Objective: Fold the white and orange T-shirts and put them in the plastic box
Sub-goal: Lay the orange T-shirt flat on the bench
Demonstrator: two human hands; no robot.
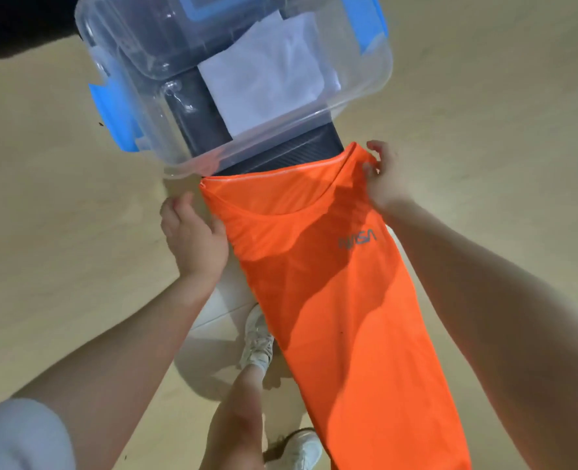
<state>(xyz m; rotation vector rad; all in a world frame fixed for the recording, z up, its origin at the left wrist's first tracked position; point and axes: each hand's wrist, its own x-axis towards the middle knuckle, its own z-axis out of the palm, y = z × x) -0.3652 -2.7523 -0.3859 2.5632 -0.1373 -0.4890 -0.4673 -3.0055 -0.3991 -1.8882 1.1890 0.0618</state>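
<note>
While both hands hold the orange T-shirt (331,300), pale wooden floor (60,215) surrounds.

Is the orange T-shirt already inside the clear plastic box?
No: both hands hold the orange T-shirt up outside the clear plastic box; only the folded white T-shirt lies inside.

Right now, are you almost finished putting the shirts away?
About halfway. The white T-shirt already lies folded inside the plastic box. The orange T-shirt is in hand: the left hand and the right hand grip its top corners, and it hangs down as a long narrow strip, sides apparently folded in. It still has to be folded shorter and laid in the box.
</note>
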